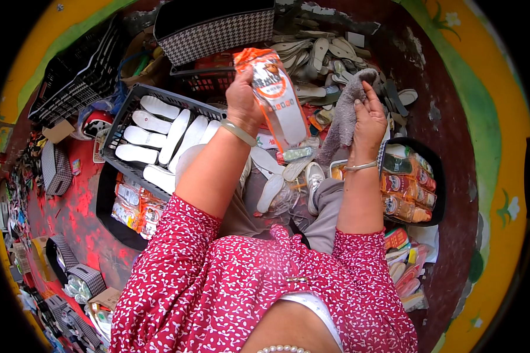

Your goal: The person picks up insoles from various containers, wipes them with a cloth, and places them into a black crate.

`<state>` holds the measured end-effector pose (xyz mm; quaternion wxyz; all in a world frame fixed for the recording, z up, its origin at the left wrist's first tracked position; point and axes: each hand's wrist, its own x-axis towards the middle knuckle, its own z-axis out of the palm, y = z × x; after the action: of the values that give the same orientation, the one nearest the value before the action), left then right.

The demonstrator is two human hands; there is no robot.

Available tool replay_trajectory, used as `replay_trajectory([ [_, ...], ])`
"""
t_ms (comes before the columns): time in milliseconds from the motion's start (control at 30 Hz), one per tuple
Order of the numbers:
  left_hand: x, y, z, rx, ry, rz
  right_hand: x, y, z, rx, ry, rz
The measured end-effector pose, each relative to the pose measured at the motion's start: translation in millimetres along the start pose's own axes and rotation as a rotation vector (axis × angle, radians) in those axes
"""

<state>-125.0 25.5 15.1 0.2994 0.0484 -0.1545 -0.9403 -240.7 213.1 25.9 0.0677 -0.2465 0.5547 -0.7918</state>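
Note:
My left hand [245,103] is closed on the side of an orange and clear insole packet [278,97], held up in front of me. A pale insole shows through the packet's clear lower part. My right hand [369,117] pinches a grey fluffy cloth [346,109] near its upper end, and the rest of it hangs down. Between the two hands there is a gap, so packet and cloth do not touch. Below the packet, loose white insoles [271,191] lie on the floor near my shoes.
At my left stands a dark plastic crate [116,126] with several white insoles. Right of my knee, a black bin [436,206] holds orange insole packets. Farther off are a pile of insoles [321,53], a houndstooth box [218,38] and a tall black crate [79,79].

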Motion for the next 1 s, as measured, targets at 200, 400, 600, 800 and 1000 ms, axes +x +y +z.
replay_trajectory([
  [200,-15.7,-39.5,4.2,0.105,0.059,0.002,-32.0,-6.0,57.6,-0.533,-0.325,-0.293],
  [400,-10.4,-28.2,3.5,0.047,-0.023,-0.101,-10.6,7.3,27.5,-0.363,-0.173,-0.071],
  [600,-19.2,-34.5,7.8,0.146,-0.168,-0.023,-29.3,35.9,48.1,-0.180,-0.346,0.200],
  [800,-24.9,-36.5,12.0,0.464,-0.292,-0.021,-26.1,18.7,44.8,0.269,-0.298,0.546],
  [1000,-18.0,-40.3,4.6,0.440,-0.235,-0.127,-20.1,20.0,38.7,0.331,-0.218,0.446],
])
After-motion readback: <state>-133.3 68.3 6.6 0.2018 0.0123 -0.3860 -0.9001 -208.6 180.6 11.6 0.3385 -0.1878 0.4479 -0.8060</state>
